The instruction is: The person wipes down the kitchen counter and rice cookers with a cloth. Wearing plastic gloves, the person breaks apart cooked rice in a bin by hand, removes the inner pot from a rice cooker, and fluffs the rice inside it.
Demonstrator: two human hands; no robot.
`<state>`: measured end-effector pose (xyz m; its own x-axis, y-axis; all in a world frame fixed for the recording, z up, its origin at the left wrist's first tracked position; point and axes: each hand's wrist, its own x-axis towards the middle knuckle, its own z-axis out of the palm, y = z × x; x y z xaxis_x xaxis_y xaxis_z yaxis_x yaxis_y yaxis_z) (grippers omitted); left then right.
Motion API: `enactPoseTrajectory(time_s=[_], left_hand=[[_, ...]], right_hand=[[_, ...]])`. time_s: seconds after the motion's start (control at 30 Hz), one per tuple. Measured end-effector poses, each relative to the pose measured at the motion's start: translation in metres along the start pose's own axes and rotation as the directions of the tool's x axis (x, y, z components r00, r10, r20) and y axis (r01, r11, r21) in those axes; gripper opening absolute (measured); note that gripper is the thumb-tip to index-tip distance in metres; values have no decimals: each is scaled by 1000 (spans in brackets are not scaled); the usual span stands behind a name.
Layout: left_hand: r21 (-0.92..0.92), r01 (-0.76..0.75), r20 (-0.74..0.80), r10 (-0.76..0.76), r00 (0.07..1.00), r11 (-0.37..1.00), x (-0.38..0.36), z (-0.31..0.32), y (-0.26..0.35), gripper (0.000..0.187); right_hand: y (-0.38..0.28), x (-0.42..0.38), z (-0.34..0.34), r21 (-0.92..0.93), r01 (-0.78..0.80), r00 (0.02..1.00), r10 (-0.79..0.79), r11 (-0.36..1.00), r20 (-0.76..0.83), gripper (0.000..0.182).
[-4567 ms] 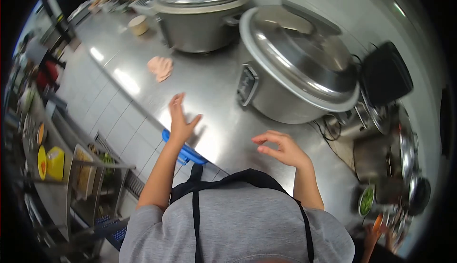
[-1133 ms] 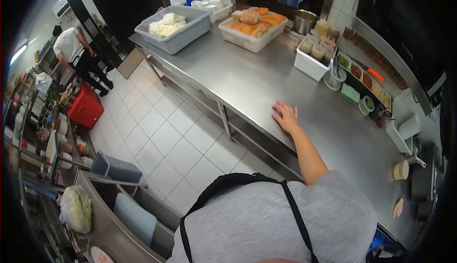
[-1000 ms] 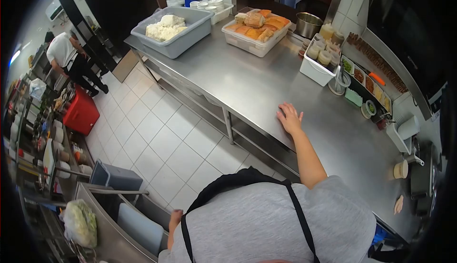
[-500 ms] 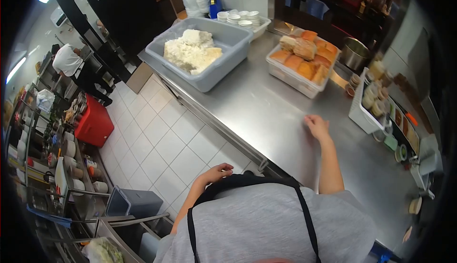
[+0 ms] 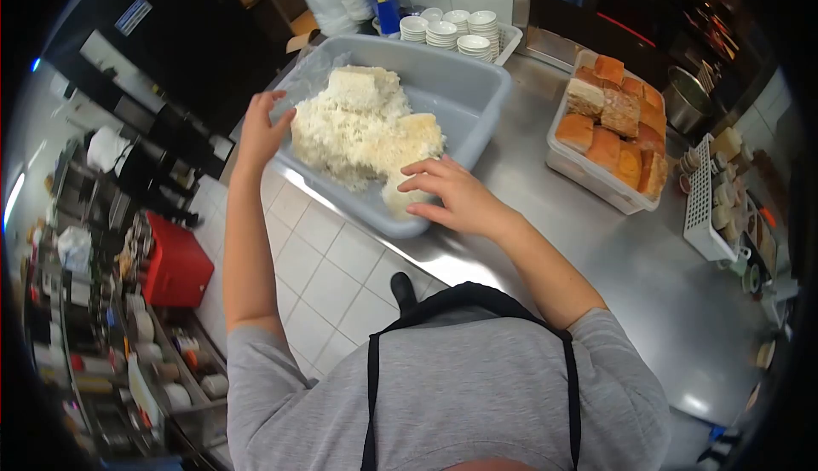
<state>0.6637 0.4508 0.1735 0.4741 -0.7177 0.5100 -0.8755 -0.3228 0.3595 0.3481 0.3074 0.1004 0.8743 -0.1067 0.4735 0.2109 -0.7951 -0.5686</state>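
The grey tub [image 5: 464, 100] of white rice [image 5: 362, 134] sits at the bench [image 5: 545, 241] edge, at twelve o'clock. The left hand [image 5: 260, 130] grips its far-left rim; the right hand [image 5: 452, 198], fingers spread, rests on the near rim, bracing both sides.

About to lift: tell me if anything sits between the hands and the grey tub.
Nothing visible does. The left hand is on the grey tub at its far corner; the right hand rests on its near rim beside the rice.

Commercial kitchen: steel counter [image 5: 596, 258], food tubs [image 5: 464, 87], stacked bowls [image 5: 452, 32]
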Motion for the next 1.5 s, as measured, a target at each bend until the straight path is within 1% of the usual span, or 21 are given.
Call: enactPoseTrajectory(time_s=[0.03, 0.1, 0.17, 0.23, 0.3, 0.33, 0.43, 0.6, 0.7, 0.77, 0.83, 0.97, 1.03, 1.07, 1.13, 1.23, 1.27, 1.33, 1.4, 1.43, 1.5], left_hand=[[-16, -28, 22, 29, 999, 999, 23, 8, -25, 36], [166, -259, -51, 271, 961, 951, 78, 29, -78, 38], [271, -50, -5, 54, 999, 961, 119, 49, -130, 47], [282, 142, 64, -167, 984, 949, 151, 77, -205, 53], [118, 297, 321, -320, 891, 947, 179, 111, -296, 83], [42, 565, 531, -498, 686, 824, 174, 97, -266, 86], [-159, 736, 626, -510, 590, 658, 157, 110, -251, 95], [-235, 779, 738, -414, 533, 582, 133, 80, -202, 95], [-283, 769, 773, -338, 537, 573, 144, 98, -239, 92], [-318, 771, 779, -312, 544, 551, 141, 104, -257, 91], [-205, 630, 701, -337, 629, 749, 141, 102, -257, 98], [-178, 638, 717, -345, 605, 750, 147, 84, -241, 96], [-155, 374, 622, -203, 756, 915, 162, 71, -224, 90], [-154, 365, 627, -194, 754, 918, 172, 84, -233, 90], [-260, 180, 275, -105, 956, 949, 199, 120, -248, 69], [-62, -46, 410, 68, 910, 997, 224, 142, -246, 44], [-75, -59, 415, 85, 906, 995, 226, 139, -235, 44], [-278, -249, 121, 291, 949, 928, 228, 125, -208, 25], [-478, -213, 197, 340, 920, 853, 225, 99, -169, 19], [-641, -138, 260, 383, 886, 755, 219, 85, -149, 13], [-701, -218, 250, 519, 817, 680, 199, 60, -109, 9]], right_hand=[[1, 10, 12, -10, -30, 999, 30, 999, -23, 28], [-3, 32, 26, 141, -347, 937, 335, 927, 104, 31], [-8, 49, 38, -105, -446, 894, 449, 889, 7, 40], [-6, 52, 43, -137, -539, 842, 533, 831, -81, 36], [-8, 51, 48, -134, -590, 803, 563, 796, -195, 35], [-9, 50, 50, -132, -608, 781, 560, 783, -277, 34], [-15, 49, 55, -101, -664, 710, 583, 741, -396, 29], [-22, 38, 56, -153, -621, 741, 512, 768, -436, 26], [-30, 42, 49, -109, -640, 710, 532, 761, -461, 21], [-41, 47, 40, 5, -732, 592, 640, 681, -490, 20], [-43, 50, 33, -9, -724, 609, 633, 689, -478, 19], [-50, 62, 19, -6, -832, 516, 769, 555, -378, 21], [-46, 69, 17, -86, -801, 590, 755, 593, -286, 21], [-46, 77, 18, -42, -797, 585, 753, 602, -301, 20], [-53, 104, 25, -5, -756, 614, 706, 655, -353, 20], [-73, 155, 40, 40, -681, 659, 637, 731, -400, 18], [-77, 172, 46, 16, -588, 740, 545, 809, -394, 18], [-80, 202, 57, -11, -497, 799, 452, 868, -397, 18], [-78, 231, 67, -189, -323, 906, 245, 927, -346, 20], [-71, 243, 75, -192, -339, 899, 256, 921, -355, 20], [-48, 260, 90, -146, -461, 805, 344, 875, -482, 23]])
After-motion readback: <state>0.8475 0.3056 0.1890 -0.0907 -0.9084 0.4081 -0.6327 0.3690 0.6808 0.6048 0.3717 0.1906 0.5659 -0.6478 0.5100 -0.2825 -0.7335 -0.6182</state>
